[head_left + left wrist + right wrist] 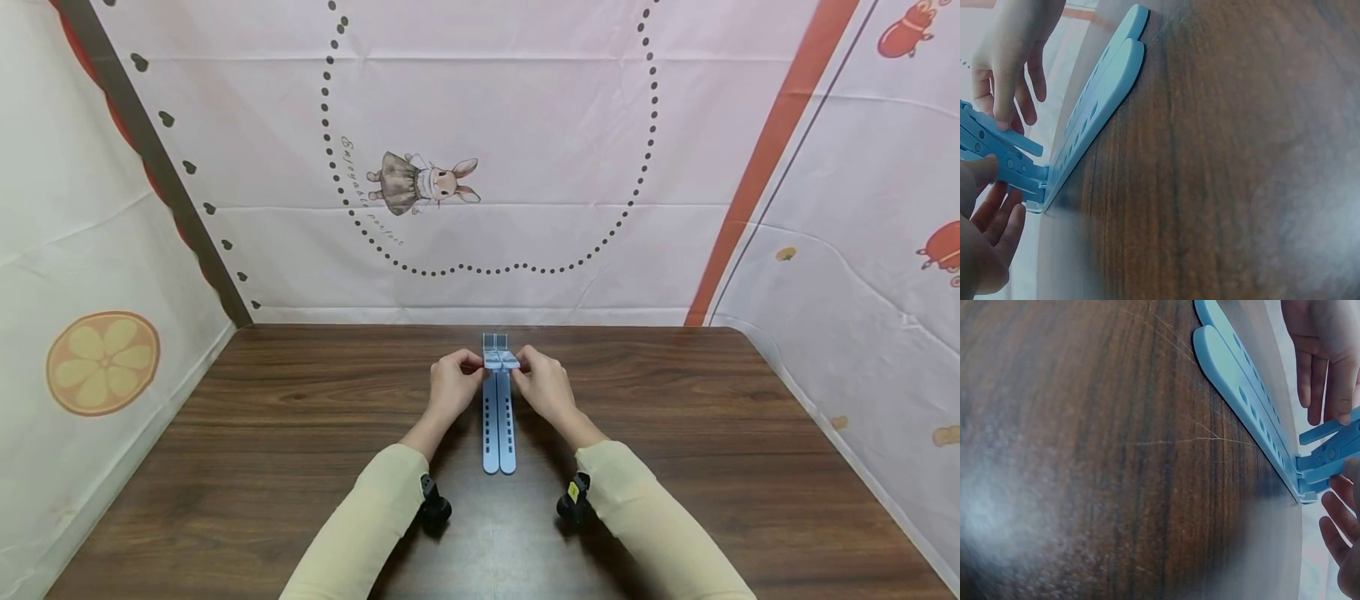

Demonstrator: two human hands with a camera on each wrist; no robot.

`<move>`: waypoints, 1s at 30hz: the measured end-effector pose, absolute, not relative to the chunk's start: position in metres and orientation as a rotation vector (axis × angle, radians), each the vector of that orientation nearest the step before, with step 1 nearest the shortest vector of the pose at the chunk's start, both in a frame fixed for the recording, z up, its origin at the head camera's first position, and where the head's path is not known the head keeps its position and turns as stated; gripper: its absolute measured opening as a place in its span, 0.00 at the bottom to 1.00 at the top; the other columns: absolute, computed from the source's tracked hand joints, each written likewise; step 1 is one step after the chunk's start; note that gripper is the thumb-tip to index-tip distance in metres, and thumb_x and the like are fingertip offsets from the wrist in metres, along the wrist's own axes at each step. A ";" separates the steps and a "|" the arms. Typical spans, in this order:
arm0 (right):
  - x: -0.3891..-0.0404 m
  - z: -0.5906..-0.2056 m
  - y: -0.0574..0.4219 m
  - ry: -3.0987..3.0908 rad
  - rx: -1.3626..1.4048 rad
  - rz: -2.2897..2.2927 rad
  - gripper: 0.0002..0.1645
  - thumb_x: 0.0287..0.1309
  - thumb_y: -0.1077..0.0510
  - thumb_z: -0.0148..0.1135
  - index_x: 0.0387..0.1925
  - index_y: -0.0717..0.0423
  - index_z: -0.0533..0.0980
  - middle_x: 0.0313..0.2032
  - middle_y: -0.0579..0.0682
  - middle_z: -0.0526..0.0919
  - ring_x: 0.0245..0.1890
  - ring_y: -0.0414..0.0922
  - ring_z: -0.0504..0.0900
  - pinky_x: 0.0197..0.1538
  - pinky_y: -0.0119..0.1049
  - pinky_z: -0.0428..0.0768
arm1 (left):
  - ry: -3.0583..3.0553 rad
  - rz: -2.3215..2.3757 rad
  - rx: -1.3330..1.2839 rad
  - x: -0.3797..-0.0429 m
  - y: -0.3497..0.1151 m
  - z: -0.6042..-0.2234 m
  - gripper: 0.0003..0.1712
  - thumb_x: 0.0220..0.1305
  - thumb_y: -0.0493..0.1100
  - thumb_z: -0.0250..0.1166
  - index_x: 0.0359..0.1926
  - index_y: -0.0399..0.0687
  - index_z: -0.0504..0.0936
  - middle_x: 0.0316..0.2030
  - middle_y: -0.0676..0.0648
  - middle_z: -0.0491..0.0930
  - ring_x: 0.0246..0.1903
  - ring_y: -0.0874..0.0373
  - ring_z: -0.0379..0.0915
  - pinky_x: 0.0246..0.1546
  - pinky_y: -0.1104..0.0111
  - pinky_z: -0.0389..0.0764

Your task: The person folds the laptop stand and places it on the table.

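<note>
A light-blue folding stand [492, 437] rests on the table, its two long slotted base bars side by side with rounded ends toward me. From their far end a raised hinged section [999, 153] stands up at an angle. On its left side, my left hand [452, 385] pinches this section between thumb and fingers. My right hand [547, 385] pinches it from the right, and a narrow arm of the section juts out beside the fingers in both wrist views. Fingers partly cover the hinged section's far end.
The dark wood-grain table [300, 400] runs back to a patterned cloth [525, 150], which hangs behind it and along both sides. Small black wrist cameras are strapped below both hands, over the table's near part.
</note>
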State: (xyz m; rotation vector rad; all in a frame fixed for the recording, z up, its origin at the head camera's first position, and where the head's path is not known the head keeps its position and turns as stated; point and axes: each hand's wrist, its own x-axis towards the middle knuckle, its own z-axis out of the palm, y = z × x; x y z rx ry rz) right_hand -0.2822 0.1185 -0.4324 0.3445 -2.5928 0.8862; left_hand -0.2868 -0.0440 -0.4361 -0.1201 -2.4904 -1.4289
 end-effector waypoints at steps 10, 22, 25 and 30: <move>-0.285 -0.431 0.120 -2.603 0.339 0.880 0.07 0.51 0.63 0.64 0.32 0.53 0.75 0.32 0.49 0.84 0.32 0.43 0.82 0.34 0.38 0.79 | -2.481 -1.408 -0.097 -0.287 -0.043 -0.434 0.03 0.50 0.37 0.69 0.29 0.48 0.83 0.28 0.50 0.83 0.30 0.59 0.78 0.33 0.69 0.79; -0.288 -0.428 0.120 -2.595 0.362 0.863 0.06 0.50 0.62 0.64 0.32 0.53 0.76 0.32 0.48 0.83 0.33 0.43 0.81 0.37 0.38 0.79 | -2.496 -1.383 -0.074 -0.286 -0.044 -0.429 0.03 0.51 0.37 0.68 0.29 0.48 0.82 0.28 0.50 0.82 0.30 0.58 0.77 0.31 0.69 0.78; -0.288 -0.427 0.121 -2.581 0.370 0.857 0.07 0.50 0.62 0.64 0.32 0.53 0.75 0.32 0.48 0.83 0.33 0.43 0.81 0.37 0.38 0.79 | -2.488 -1.364 -0.079 -0.287 -0.044 -0.428 0.04 0.50 0.38 0.69 0.28 0.48 0.82 0.28 0.50 0.82 0.29 0.58 0.77 0.31 0.68 0.78; -0.288 -0.426 0.121 -2.554 0.408 0.883 0.12 0.51 0.62 0.64 0.39 0.54 0.74 0.35 0.48 0.83 0.34 0.42 0.82 0.39 0.37 0.80 | -2.452 -1.397 -0.094 -0.287 -0.043 -0.426 0.08 0.50 0.36 0.69 0.33 0.47 0.81 0.29 0.50 0.83 0.30 0.59 0.79 0.33 0.68 0.80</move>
